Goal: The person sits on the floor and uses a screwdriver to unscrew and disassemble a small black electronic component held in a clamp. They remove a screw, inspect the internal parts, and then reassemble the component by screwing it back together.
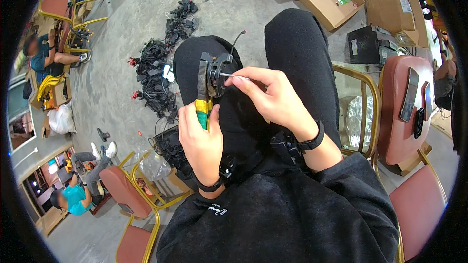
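My left hand point(200, 139) is wrapped round the yellow and green handles of a pliers-like tool point(202, 104), held upright above my lap. At the tool's dark head sits a small black plastic part point(214, 75); whether the jaws grip it cannot be made out. A short black cable point(237, 40) with a red tip sticks up from that part. My right hand point(273, 95) pinches a thin metal rod point(228, 74) between thumb and fingers. The rod's far end meets the right side of the black part.
Black cabled parts point(156, 73) lie heaped on the floor left of my knees. Chairs stand on both sides; phones point(410, 92) rest on the right chair point(397, 131). An open cardboard box point(317, 9) and a black box point(365, 46) are ahead right. Two people sit at left.
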### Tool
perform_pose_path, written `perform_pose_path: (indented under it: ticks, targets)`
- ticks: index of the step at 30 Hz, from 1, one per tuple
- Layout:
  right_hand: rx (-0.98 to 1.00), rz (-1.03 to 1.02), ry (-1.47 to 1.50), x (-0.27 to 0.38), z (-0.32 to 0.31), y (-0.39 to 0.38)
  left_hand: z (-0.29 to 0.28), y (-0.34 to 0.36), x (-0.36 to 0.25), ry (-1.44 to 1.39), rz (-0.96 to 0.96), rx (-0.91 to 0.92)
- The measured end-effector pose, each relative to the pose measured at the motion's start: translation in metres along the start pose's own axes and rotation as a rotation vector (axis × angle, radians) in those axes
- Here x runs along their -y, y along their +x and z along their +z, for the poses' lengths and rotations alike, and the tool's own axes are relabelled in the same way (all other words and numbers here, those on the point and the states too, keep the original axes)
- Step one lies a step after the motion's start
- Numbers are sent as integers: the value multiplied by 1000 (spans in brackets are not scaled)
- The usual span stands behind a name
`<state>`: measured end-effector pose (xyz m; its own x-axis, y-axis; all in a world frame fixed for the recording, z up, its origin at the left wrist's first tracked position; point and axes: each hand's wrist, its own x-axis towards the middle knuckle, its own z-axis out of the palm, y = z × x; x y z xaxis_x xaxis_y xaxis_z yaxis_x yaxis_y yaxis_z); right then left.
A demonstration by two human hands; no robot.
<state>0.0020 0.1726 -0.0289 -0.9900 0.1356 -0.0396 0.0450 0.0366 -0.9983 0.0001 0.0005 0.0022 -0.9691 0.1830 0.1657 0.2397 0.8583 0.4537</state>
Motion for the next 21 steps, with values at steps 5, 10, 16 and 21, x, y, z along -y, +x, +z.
perform_pose_path:
  ticks: [5, 10, 16, 21]
  targets:
    - [83, 250, 145, 15, -2, 1, 0, 0, 1, 7, 6, 1]
    - [-129, -195, -154, -5, 6, 2, 0, 0, 1, 26, 16, -10]
    - [-186, -293, -190, -3, 6, 3, 1, 0, 0, 19, 31, -10]
    - [-16, -24, -86, 7, -5, 0, 0, 1, 0, -23, 0, -15]
